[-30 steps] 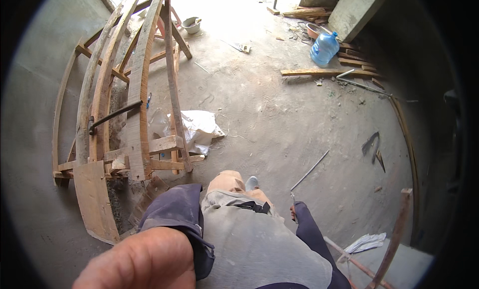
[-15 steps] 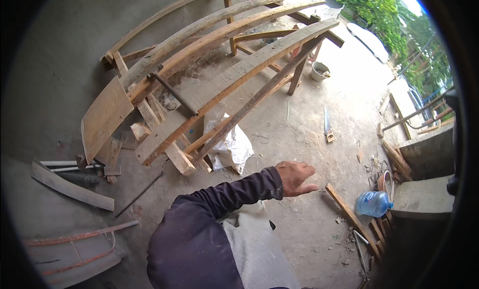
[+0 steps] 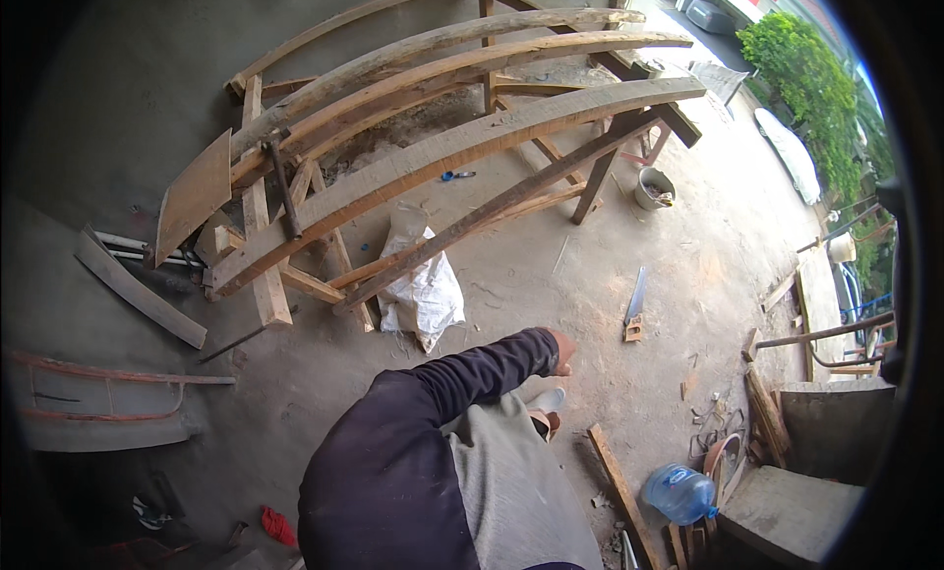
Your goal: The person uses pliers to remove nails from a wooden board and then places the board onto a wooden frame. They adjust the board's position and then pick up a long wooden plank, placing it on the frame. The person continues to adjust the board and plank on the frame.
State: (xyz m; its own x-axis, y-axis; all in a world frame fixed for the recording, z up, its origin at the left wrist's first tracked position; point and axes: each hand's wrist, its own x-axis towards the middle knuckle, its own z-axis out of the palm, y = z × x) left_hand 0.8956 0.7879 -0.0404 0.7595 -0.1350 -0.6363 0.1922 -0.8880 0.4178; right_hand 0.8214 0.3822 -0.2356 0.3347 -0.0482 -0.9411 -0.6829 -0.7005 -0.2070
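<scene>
My left hand [image 3: 563,353] reaches out from a dark sleeve, in front of my grey shirt and over the concrete floor. Its fingers are mostly hidden, and nothing shows in it. The nearest tool is a handsaw [image 3: 635,304] with a wooden handle, lying on the floor ahead and to the right, apart from the hand. A white sack [image 3: 425,293] lies to the left of the hand, by the foot of a wooden frame. Part of my shoe [image 3: 548,401] shows below the hand. My right hand is out of view.
Long curved timbers [image 3: 472,137] rest on a wooden frame at the upper left, with a bar clamp [image 3: 283,188] across them. A bucket [image 3: 654,188] stands beyond. At right lie a plank [image 3: 624,496], a blue water jug [image 3: 678,493] and concrete blocks [image 3: 795,511].
My left hand has drawn in slightly, and its fingers, stretched out before, now barely show. The view has swung, so the saw and jug appear lower and further left.
</scene>
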